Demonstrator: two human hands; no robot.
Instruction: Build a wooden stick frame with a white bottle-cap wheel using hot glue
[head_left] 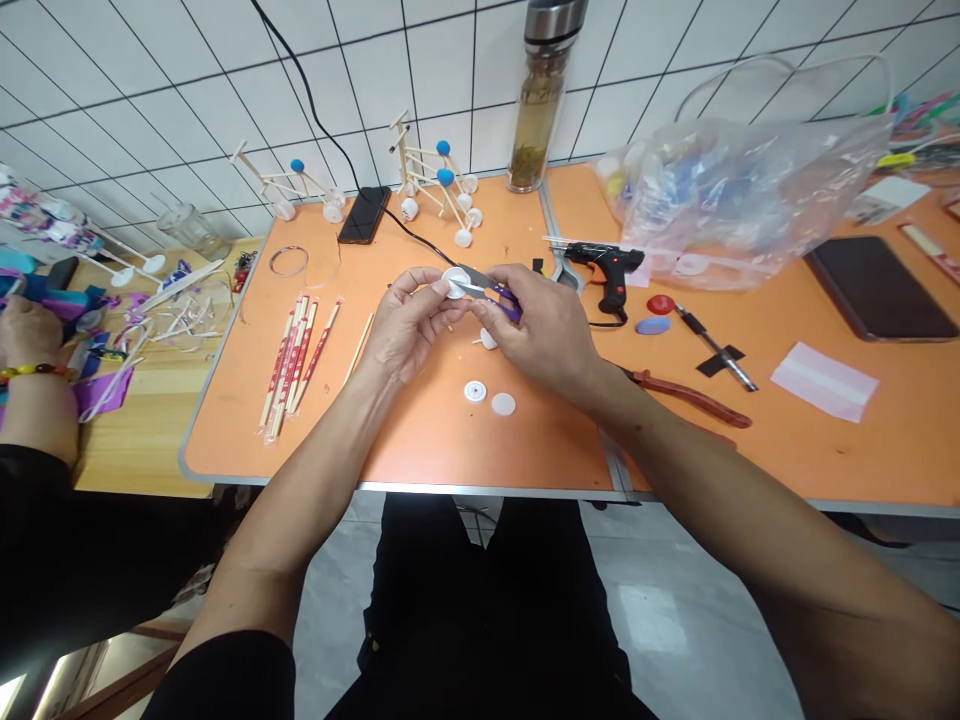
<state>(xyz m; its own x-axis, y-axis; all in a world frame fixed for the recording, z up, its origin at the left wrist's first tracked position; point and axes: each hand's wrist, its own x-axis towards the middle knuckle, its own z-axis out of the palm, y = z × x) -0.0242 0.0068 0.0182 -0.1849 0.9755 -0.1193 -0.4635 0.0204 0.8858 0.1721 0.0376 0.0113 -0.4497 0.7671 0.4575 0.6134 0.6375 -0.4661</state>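
Observation:
My left hand (409, 325) pinches a white bottle cap (454, 283) between thumb and fingers above the orange table (420, 440). My right hand (544, 330) grips purple-handled scissors (487, 289), their metal blades touching the cap. Two more white caps (489, 397) lie on the table just below my hands, and a third white piece sits partly hidden under my right hand.
Wrapped chopsticks (296, 360) lie left of my hands. Red pliers (690, 395), a black glue gun (607, 268), a knife, a plastic bag (742, 200), a tablet, a phone (364, 213), stick models (435, 185) and a bottle (541, 95) surround them. Another person's hand (30, 335) works at far left.

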